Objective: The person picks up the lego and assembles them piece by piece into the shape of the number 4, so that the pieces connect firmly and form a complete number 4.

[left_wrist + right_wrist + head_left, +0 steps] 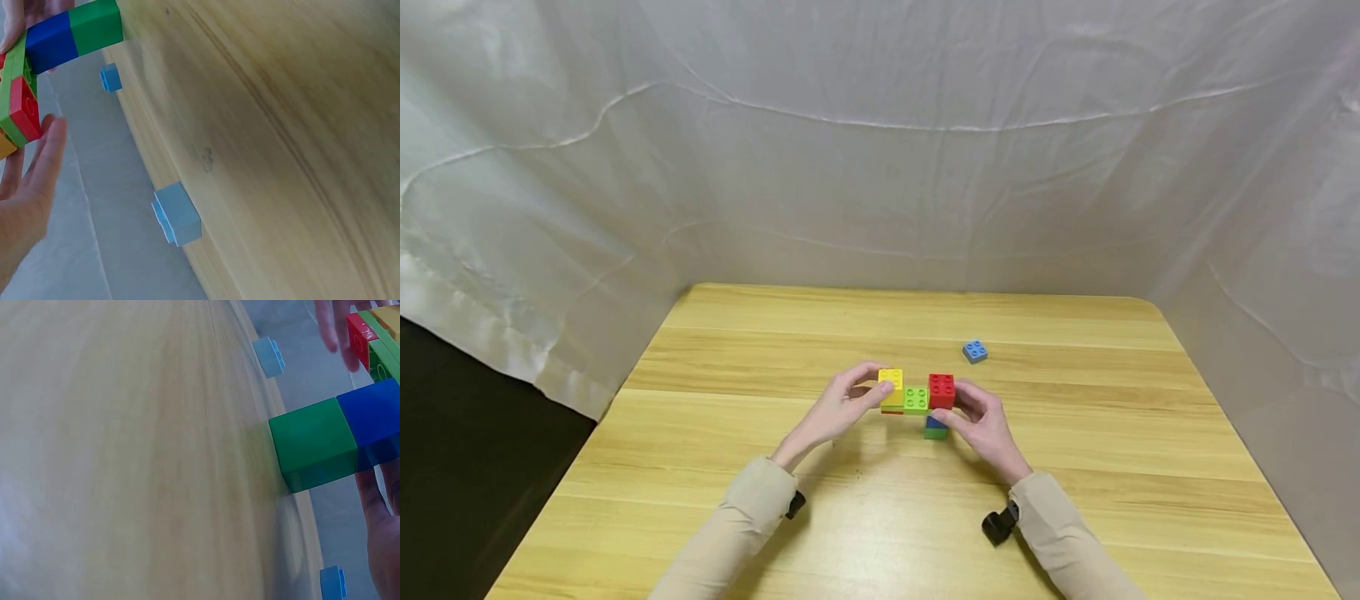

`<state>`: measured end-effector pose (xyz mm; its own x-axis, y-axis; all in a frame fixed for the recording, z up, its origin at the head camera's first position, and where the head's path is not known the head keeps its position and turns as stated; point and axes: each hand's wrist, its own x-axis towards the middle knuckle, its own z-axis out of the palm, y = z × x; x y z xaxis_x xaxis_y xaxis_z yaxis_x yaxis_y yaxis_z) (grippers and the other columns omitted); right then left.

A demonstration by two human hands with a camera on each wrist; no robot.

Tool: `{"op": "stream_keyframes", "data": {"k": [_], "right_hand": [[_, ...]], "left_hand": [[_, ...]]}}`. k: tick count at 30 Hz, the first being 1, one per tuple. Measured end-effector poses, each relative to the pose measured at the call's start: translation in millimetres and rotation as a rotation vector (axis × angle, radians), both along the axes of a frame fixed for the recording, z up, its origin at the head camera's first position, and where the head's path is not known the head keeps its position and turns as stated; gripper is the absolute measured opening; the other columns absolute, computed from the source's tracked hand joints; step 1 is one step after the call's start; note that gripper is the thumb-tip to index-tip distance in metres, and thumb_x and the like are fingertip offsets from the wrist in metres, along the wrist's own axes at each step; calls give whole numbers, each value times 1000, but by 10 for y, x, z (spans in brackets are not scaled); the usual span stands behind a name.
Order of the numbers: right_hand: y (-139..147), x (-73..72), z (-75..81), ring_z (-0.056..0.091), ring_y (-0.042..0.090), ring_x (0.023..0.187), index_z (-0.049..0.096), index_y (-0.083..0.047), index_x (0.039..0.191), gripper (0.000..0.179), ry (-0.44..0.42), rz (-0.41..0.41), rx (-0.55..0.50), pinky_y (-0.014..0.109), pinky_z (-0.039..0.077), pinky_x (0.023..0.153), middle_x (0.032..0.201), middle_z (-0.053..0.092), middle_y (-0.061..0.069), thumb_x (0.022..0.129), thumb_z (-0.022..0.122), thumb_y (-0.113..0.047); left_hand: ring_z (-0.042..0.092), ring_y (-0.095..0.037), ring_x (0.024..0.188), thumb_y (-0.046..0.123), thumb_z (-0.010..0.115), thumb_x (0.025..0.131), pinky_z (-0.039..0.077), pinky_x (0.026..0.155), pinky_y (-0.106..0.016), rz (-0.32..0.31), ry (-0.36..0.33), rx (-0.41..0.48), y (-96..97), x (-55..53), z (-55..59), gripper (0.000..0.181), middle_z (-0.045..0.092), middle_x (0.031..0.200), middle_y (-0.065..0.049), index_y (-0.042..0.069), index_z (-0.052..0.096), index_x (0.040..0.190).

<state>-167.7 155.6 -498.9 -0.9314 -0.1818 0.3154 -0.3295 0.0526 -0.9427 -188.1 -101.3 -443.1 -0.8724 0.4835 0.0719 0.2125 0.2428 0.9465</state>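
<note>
My left hand [842, 404] pinches the yellow brick [891, 387], thumb on its near face. This brick sits on the left end of a light green piece [916, 398]. Under that end is a small red brick [25, 109]. At the right end a red brick [942, 390] stands on top, with a dark blue brick [372, 419] and a green brick [315, 444] stacked below. My right hand [987, 423] grips this right-hand stack, its thumb near the join of red and blue. The green brick appears to stand on the table; the left end overhangs it.
A light blue brick [975, 352] lies on the wooden table [1075, 400] beyond my right hand. Another light blue brick [178, 215] shows in the left wrist view, unseen in the head view. Pale curtains [925, 167] hang around the table's back and sides.
</note>
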Motion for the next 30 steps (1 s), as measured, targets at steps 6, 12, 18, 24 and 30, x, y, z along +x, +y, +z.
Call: {"op": "stream_keyframes", "data": {"k": [6,12,18,24,30], "right_hand": [[1,-4,-7,66,-4,103,59,12,126,43,2,-1,-2,13,54,94,111,69,-24,86,74,4],[-3,-1,-2,66,-4,103,60,12,126,43,-2,-2,-1,13,54,94,111,69,-24,86,74,3],[-1,-4,-2,66,-3,102,59,12,126,44,-4,1,-4,13,54,94,111,69,-24,86,74,3],[3,-4,-5,66,-3,102,59,12,126,43,0,7,-6,14,54,93,111,69,-24,86,74,4],[1,-1,2,66,-3,103,60,11,127,44,-9,5,-1,14,54,94,111,69,-24,87,74,3]], "left_hand": [[71,-35,103,24,56,104,59,88,-56,-37,-33,34,-4,-16,-6,38,60,132,-23,5,54,137],[70,-37,107,23,57,104,57,92,-60,-37,-56,75,-4,-16,-21,38,59,132,-24,4,54,137],[70,-34,105,22,58,103,56,91,-61,-43,-54,82,0,-12,-20,37,59,131,-24,4,54,136],[71,-32,104,22,58,103,57,91,-60,-47,-54,77,-2,-20,-25,37,59,131,-23,4,55,135],[71,-31,103,21,59,103,57,91,-59,-53,-67,77,-11,-36,-33,36,59,130,-22,4,56,134]]}}
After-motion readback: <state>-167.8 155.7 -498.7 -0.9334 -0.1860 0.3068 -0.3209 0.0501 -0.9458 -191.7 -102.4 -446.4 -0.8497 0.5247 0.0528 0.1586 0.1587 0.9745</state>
